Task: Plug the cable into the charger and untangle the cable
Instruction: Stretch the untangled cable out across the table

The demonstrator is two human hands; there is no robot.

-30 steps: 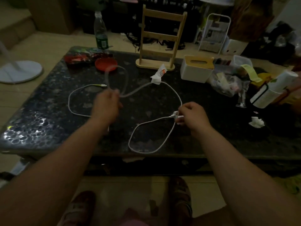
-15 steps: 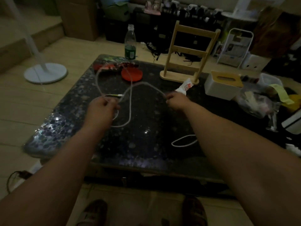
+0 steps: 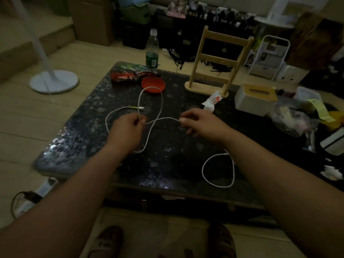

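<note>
One cable (image 3: 168,118), pinched by my left hand (image 3: 128,127) and right hand (image 3: 197,123), crossed loop between them, nearer the left.

Dark speckled table (image 3: 89,138), dim light. Far left corner: red-and-green snack packet (image 3: 128,76), flat; red round lid (image 3: 153,85) just beside it. Clear plastic bottle (image 3: 152,51) with green label, upright at the far edge; cannot tell whether on table or floor. Wooden rack (image 3: 202,88) upright at far centre; crumpled white wrapper (image 3: 213,100) against its base. To the right: white tissue box (image 3: 255,98) with wooden top, then a clear plastic bag (image 3: 292,118). On the floor at left: white round fan base (image 3: 54,81).
</note>
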